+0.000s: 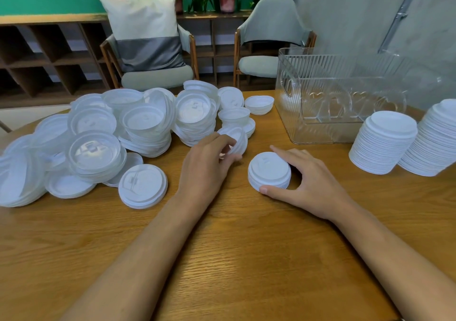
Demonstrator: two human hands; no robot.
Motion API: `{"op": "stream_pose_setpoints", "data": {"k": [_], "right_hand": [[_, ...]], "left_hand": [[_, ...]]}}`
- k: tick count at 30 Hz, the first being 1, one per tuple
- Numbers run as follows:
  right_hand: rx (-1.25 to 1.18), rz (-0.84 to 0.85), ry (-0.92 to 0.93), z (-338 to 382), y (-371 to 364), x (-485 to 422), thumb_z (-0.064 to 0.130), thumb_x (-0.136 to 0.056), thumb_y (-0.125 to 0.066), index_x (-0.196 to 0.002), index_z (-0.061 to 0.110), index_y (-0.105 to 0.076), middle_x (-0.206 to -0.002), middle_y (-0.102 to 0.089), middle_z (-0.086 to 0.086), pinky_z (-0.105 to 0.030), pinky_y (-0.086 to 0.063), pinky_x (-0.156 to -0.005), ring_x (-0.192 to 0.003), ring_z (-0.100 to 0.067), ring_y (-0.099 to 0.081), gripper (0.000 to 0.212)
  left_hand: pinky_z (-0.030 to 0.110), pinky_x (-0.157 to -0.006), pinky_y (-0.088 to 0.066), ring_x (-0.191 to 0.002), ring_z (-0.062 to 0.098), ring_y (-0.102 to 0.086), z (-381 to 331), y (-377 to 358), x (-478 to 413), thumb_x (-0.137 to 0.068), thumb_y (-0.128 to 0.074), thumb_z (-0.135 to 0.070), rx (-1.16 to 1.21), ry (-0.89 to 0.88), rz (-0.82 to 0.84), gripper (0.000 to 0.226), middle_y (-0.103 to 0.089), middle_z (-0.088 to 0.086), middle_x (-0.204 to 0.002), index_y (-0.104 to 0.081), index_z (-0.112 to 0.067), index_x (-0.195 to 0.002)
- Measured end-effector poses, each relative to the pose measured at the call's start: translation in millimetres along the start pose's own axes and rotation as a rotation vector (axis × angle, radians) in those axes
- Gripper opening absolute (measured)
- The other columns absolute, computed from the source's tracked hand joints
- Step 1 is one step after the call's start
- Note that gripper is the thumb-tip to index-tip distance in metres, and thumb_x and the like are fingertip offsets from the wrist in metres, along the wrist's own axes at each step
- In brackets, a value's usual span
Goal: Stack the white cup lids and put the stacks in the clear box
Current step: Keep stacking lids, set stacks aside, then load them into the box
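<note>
While my left hand [207,165] pinches one lid [237,139] mid-frame, my right hand [313,180] cups the small stack [269,170]; I judge the lids light, thin and slippery, best taken at the rim.

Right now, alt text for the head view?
The left hand grips a single white lid while the right hand holds a short stack of lids on a wooden table. A loose pile of lids lies to the left; two tall stacks stand right, beside the clear box.

Soft even daylight, wide-angle bowing, blurred edges
</note>
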State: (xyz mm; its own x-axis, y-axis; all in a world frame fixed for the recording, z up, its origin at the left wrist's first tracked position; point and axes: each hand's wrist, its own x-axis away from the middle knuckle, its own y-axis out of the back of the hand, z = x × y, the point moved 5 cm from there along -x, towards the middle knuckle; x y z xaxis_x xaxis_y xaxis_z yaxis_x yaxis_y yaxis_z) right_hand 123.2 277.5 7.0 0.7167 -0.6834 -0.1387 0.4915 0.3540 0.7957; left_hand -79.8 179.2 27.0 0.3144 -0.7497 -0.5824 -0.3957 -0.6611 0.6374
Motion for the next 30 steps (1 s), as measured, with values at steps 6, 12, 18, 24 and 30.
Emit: {"op": "stream_pose_setpoints", "data": {"k": [6, 12, 18, 24, 30], "right_hand": [[-0.025, -0.055, 0.015, 0.3, 1.2, -0.4, 0.072, -0.072, -0.077, -0.158, 0.030, -0.042, -0.142, -0.050, 0.020, -0.037, -0.039, -0.115, -0.134, -0.003, -0.044, 0.103], [-0.066, -0.065, 0.052, -5.1, -0.4, -2.2, 0.080, -0.070, -0.075, -0.160, 0.046, -0.028, -0.151, -0.048, 0.024, -0.047, -0.042, -0.116, -0.142, -0.006, -0.044, 0.107], [-0.076, -0.091, 0.094, -2.2, 1.3, -0.9, 0.067, -0.074, -0.082, -0.158, 0.044, -0.034, -0.151, -0.049, 0.023, -0.042, -0.041, -0.117, -0.140, -0.002, -0.045, 0.099], [-0.066, -0.097, 0.128, -1.6, 0.1, -1.7, 0.067, -0.074, -0.082, -0.152, 0.037, -0.048, -0.139, -0.057, 0.019, -0.040, -0.047, -0.109, -0.131, -0.003, -0.052, 0.090], [-0.099, -0.061, 0.171, 2.7, 0.2, 0.6, 0.067, -0.075, -0.082, -0.153, 0.036, -0.047, -0.143, -0.056, 0.023, -0.041, -0.046, -0.111, -0.134, -0.002, -0.050, 0.091]], "left_hand": [[0.016, -0.078, -0.057, -0.097, 0.004, -0.066, -10.3, 10.5, 1.4, -0.091, -0.079, -0.019, 0.394, 0.220, -0.088, 0.040, -0.068, -0.012, -0.107, -0.067, -0.025, -0.129], [0.040, -0.090, -0.064, -0.088, 0.033, -0.077, -16.7, -6.9, 5.2, -0.096, -0.075, -0.013, 0.761, 0.426, 0.212, 0.047, -0.067, 0.015, -0.114, -0.066, -0.029, -0.138], [0.022, -0.071, -0.052, -0.065, 0.009, -0.064, -17.6, -12.2, 10.3, -0.082, -0.086, -0.049, 0.379, 0.259, 0.213, 0.040, -0.068, -0.004, -0.072, -0.073, -0.033, -0.116], [0.030, -0.070, -0.053, -0.071, 0.005, -0.063, -17.8, -12.2, 11.8, -0.073, -0.083, -0.068, 0.216, 0.208, 0.238, 0.048, -0.068, -0.012, -0.077, -0.071, -0.039, -0.109], [0.021, -0.108, -0.048, -0.130, -0.006, -0.053, -23.6, -16.3, 11.5, -0.084, -0.084, -0.027, 0.385, 0.117, 0.446, 0.067, -0.062, -0.020, -0.139, -0.058, -0.035, -0.145]]}}
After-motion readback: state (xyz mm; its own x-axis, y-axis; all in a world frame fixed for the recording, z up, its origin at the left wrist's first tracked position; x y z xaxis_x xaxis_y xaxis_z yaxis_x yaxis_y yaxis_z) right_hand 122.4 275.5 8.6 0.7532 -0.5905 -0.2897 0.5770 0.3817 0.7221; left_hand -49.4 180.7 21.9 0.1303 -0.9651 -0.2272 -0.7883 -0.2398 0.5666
